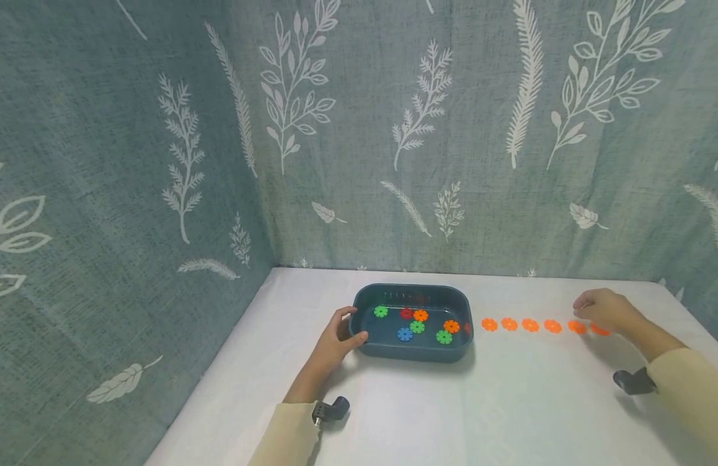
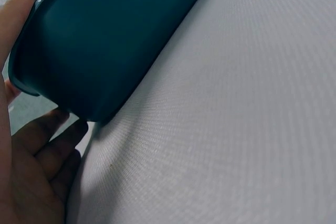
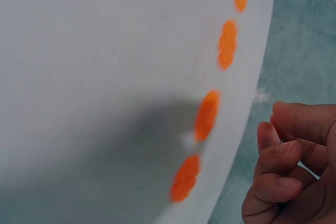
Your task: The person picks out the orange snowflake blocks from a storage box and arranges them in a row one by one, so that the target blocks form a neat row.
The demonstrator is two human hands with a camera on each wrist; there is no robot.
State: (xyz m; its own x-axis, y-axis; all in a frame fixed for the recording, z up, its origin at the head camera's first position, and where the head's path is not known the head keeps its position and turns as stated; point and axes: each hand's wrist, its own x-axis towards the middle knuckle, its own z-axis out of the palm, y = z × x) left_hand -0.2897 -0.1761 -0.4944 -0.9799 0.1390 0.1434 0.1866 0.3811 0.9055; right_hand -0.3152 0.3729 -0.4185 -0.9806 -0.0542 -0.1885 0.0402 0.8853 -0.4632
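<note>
My left hand point(image 1: 334, 344) grips the left end of a dark teal plastic tray point(image 1: 414, 353), its thumb at the front left corner and fingers against the end wall. Inside the tray lie several notched plastic discs: green point(image 1: 381, 311), red point(image 1: 407, 313), orange point(image 1: 451, 326) and blue point(image 1: 405, 334). On the right, my right hand point(image 1: 610, 312) hovers over the far end of a row of orange notched discs point(image 1: 530, 325), partly covering the last one point(image 1: 599, 331). Its fingers are loosely bent, with nothing visible between thumb and forefinger in the right wrist view.
A white cloth point(image 1: 510, 401) covers the table. Behind it and along the left hangs a grey-green curtain point(image 1: 359, 142) with white leaf prints. Dark wrist cameras point(image 1: 336, 409) are strapped at both sleeves.
</note>
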